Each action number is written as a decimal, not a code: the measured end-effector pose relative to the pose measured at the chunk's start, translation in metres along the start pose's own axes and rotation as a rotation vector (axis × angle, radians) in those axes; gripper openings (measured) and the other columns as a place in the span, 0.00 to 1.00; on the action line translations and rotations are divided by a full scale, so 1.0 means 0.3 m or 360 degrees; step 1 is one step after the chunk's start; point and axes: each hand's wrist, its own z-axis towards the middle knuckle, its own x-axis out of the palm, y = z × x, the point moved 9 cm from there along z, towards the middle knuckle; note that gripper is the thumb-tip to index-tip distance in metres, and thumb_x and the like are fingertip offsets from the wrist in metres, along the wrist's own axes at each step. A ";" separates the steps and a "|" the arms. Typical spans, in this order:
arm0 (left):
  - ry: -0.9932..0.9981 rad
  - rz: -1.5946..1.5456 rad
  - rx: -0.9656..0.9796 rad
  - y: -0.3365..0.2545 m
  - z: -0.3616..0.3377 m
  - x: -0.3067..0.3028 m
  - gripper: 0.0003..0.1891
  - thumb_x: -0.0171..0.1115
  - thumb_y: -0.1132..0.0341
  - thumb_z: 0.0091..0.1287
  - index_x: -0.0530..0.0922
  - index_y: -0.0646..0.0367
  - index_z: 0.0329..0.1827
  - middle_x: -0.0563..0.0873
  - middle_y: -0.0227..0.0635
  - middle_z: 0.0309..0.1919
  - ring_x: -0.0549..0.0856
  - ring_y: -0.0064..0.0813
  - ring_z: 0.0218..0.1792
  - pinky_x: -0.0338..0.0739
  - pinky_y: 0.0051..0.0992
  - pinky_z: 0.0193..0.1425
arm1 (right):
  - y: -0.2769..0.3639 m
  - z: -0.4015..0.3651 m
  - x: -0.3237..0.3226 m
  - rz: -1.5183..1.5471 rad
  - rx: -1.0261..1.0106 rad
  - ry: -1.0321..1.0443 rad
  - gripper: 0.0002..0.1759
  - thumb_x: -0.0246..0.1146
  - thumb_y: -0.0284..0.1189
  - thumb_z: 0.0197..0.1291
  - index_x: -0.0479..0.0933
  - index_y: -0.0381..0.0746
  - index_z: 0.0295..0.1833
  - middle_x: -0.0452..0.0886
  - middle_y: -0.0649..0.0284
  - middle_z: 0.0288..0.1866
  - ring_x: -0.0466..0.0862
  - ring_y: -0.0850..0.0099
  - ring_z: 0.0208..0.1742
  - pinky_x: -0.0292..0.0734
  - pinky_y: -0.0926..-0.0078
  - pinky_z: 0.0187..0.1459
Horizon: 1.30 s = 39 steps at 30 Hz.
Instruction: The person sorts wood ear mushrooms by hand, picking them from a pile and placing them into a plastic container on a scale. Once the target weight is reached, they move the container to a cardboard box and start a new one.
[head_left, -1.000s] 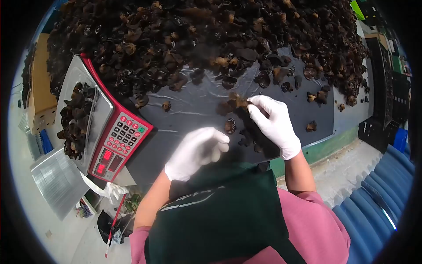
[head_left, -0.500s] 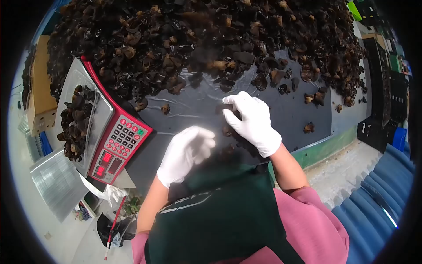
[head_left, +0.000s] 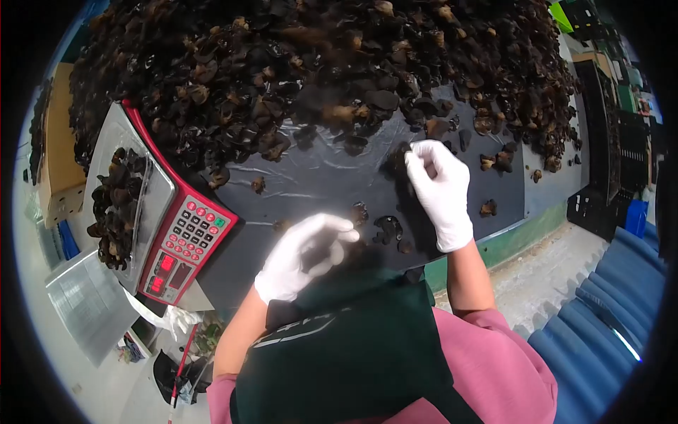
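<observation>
Black wood-ear fungus fills the head view: a big pile lies heaped across the far side of the surface, which is covered in dark plastic sheet. My white-gloved right hand has its grip pinched narrow on one fungus piece at the pile's near edge. My left hand curls loosely just above my apron; I cannot tell whether its grip holds anything. I judge a light fingertip pinch best, taking one piece without dragging its neighbours. At left, the scale pan on the red scale holds a small heap of fungus. A cardboard box sits beyond it, its contents hidden.
</observation>
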 end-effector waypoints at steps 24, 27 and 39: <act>-0.0245 -0.0611 -0.0239 0.082 0.012 -0.056 0.21 0.52 0.48 0.80 0.85 0.56 0.56 0.89 0.46 0.52 0.87 0.38 0.45 0.72 0.23 0.29 | 0.147 0.154 0.068 -0.0573 -0.0415 -0.0014 0.15 0.71 0.32 0.63 0.86 0.43 0.56 0.90 0.58 0.46 0.90 0.60 0.39 0.84 0.66 0.41; -0.0306 -0.0649 -0.0243 0.083 0.003 -0.070 0.20 0.55 0.50 0.80 0.85 0.57 0.52 0.89 0.47 0.47 0.85 0.38 0.41 0.72 0.24 0.28 | 0.135 0.176 0.082 -0.0558 -0.0608 -0.0211 0.12 0.69 0.31 0.66 0.86 0.41 0.52 0.90 0.59 0.43 0.89 0.59 0.38 0.83 0.65 0.40; -0.0237 -0.0130 0.0201 0.060 0.002 -0.079 0.20 0.51 0.54 0.82 0.83 0.61 0.60 0.88 0.44 0.48 0.84 0.35 0.41 0.74 0.24 0.32 | 0.060 0.141 0.042 0.0303 -0.0102 -0.0062 0.10 0.69 0.31 0.69 0.86 0.38 0.51 0.87 0.63 0.41 0.81 0.79 0.35 0.78 0.76 0.42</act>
